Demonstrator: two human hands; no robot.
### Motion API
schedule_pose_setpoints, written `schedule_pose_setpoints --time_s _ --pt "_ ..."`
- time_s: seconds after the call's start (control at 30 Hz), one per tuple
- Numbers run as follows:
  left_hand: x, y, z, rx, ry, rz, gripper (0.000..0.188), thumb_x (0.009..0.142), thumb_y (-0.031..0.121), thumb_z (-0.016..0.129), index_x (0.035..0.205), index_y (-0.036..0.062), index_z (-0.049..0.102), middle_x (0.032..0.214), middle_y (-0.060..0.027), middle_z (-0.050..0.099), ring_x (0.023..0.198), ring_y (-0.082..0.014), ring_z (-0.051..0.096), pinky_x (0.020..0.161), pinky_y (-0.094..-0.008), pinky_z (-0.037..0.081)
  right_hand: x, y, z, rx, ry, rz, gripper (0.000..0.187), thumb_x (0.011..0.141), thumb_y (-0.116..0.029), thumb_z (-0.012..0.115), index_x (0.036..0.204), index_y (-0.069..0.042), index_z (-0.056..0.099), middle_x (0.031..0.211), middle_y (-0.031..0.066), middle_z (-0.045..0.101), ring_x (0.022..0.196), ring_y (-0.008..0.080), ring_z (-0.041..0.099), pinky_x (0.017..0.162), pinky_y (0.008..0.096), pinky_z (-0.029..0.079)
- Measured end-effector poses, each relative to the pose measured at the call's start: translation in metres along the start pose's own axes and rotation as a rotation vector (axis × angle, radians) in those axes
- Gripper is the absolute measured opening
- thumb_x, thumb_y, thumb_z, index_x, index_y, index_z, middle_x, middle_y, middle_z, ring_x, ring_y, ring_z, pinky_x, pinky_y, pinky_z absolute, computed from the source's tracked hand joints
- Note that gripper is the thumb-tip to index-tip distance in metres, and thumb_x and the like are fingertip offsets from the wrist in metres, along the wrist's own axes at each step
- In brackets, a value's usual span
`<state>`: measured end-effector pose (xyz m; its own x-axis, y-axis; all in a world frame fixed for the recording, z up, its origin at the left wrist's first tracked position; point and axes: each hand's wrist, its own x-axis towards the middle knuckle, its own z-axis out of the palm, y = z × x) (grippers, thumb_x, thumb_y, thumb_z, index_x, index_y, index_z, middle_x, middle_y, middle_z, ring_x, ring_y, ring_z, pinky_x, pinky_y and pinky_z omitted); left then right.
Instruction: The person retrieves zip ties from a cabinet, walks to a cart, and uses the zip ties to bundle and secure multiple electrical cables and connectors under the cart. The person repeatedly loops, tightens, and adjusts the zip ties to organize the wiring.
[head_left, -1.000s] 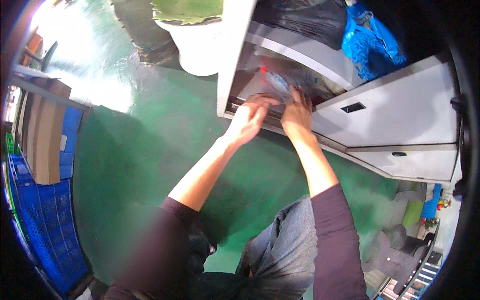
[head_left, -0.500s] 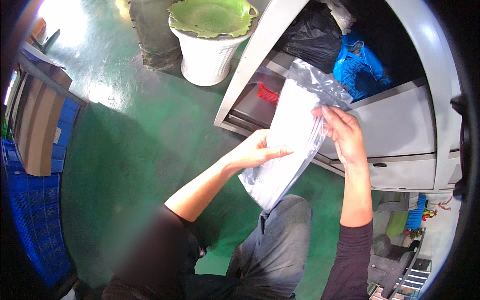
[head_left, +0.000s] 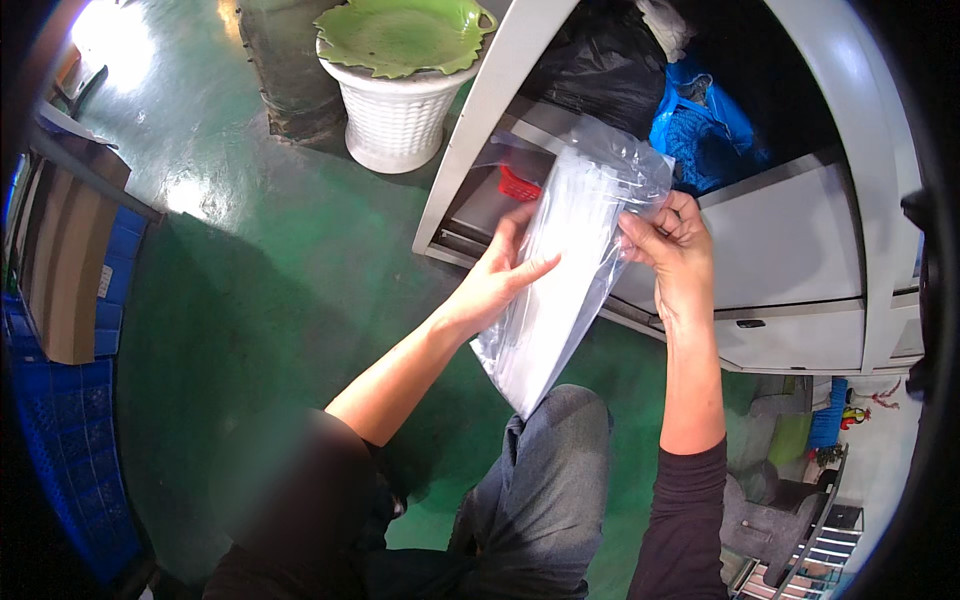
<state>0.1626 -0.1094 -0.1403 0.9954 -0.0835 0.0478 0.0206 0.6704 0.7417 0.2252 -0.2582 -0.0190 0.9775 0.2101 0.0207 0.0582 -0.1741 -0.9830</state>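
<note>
A clear plastic bag [head_left: 556, 290] with a flat stack of white sheet-like items inside is held up between both hands, its lower corner at my knee. My left hand [head_left: 505, 268] grips its left side, thumb across the front and fingers behind. At the upper right edge my right hand [head_left: 672, 245] pinches the film between thumb and fingers. The bag's loose, crumpled upper end leans over the opening of a white-framed cabinet [head_left: 790, 235]. What exactly the white contents are cannot be made out.
Inside the cabinet lie a black plastic bag [head_left: 600, 70], a blue bag [head_left: 700, 125] and a red basket [head_left: 518, 184]. Left of it stands a white textured stool [head_left: 395, 120] bearing a green leaf-shaped tray [head_left: 405, 35]. Blue crates [head_left: 70, 440] and cardboard [head_left: 75, 260] line the far left.
My left hand has slid up along the bag's left side. My right hand has shifted to the film at the edge, and the bag's upper end now folds over more.
</note>
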Motion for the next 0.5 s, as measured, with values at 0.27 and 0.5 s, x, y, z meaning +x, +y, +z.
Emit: schedule_pose_setpoints --time_s 0.27,0.5 --pt "-0.007 -0.006 0.026 -0.171 -0.165 -0.047 0.059 0.095 0.019 0.049 0.144 0.0080 0.018 0.140 -0.0105 0.035 0.126 -0.0194 0.038 0.103 -0.0337 0.033 -0.014 -0.005 0.026 0.201 -0.237 0.153 0.028 0.087 -0.015 0.063 0.105 0.003 0.051 0.102 0.0157 0.061 0.096 0.0251 0.064 0.078 0.0306 0.054" --pt "-0.011 -0.003 0.023 -0.418 -0.120 -0.135 0.051 0.100 0.034 0.035 0.142 0.0081 0.026 0.136 -0.0074 0.041 0.122 -0.0182 0.043 0.102 -0.0361 0.037 -0.027 -0.003 0.017 -0.517 -0.135 -0.216 0.009 0.080 -0.005 0.066 0.088 -0.001 0.066 0.090 0.0056 0.063 0.076 0.0138 0.060 0.065 0.0265 0.048"
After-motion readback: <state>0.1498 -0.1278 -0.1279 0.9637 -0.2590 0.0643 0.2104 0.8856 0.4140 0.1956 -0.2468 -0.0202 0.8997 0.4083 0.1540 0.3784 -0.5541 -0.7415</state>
